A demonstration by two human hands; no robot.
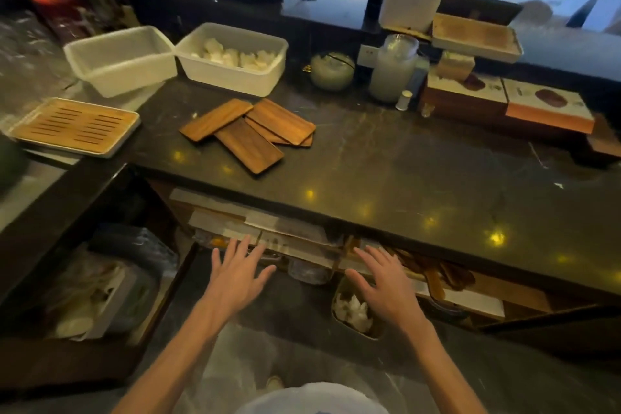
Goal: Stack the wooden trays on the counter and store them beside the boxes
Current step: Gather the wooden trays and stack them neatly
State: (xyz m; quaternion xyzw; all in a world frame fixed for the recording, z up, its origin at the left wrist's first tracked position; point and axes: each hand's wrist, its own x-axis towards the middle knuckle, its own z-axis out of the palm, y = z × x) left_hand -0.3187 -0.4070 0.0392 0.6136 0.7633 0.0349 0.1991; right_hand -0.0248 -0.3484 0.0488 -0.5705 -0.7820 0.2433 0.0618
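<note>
Both hands empty, stacking not yet begun, trays lying scattered on the counter

Left hand point(235, 274) and right hand point(386, 282) are hovering palms down with fingers spread wide, gripping nothing, below the near edge of the counter point(403, 158) and in front of the open shelf point(302, 245) under it; forearms are reaching forward and slightly inward from the bottom of the view. The wooden trays point(248, 131) are lying well ahead of the hands on the counter's left-centre, fanned out and partly overlapping, just in front of two white bins point(232, 57). The boxes point(504, 104) are sitting at the far right of the counter, well apart from the trays. Judging from this, the step in hand is the reach: the next move is calling for both hands lifting over the counter edge, squaring the loose trays into one pile, then carrying it right to the boxes
</note>
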